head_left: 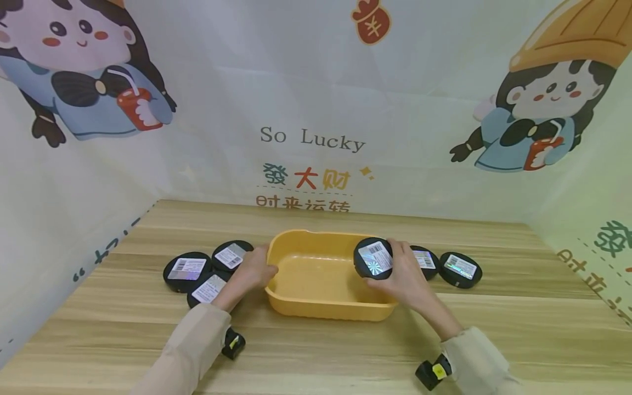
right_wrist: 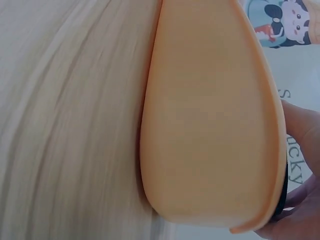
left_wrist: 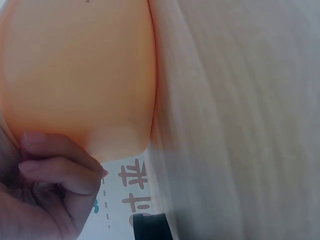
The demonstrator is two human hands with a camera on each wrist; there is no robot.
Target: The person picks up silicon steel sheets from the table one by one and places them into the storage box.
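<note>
A yellow plastic basin [head_left: 326, 310] stands in the middle of the wooden table. My left hand [head_left: 254, 269] grips its left rim; in the left wrist view the curled fingers [left_wrist: 62, 172] lie against the basin's outer wall. Over the basin's right end, my right hand [head_left: 407, 274] holds a round black disc [head_left: 362, 269] with a white and silver barcode label facing up. From the right wrist view, the basin wall [right_wrist: 215, 125] hides most of that disc, and only a dark edge shows beside the hand [right_wrist: 300, 215].
Left of the basin lie three labelled black discs, one at the far left [head_left: 180, 271], one behind [head_left: 227, 252] and one in front [head_left: 202, 293]. Two more, a half-hidden disc [head_left: 428, 266] and a whole one [head_left: 461, 277], lie right. A printed cloth [head_left: 316, 99] rises behind the table.
</note>
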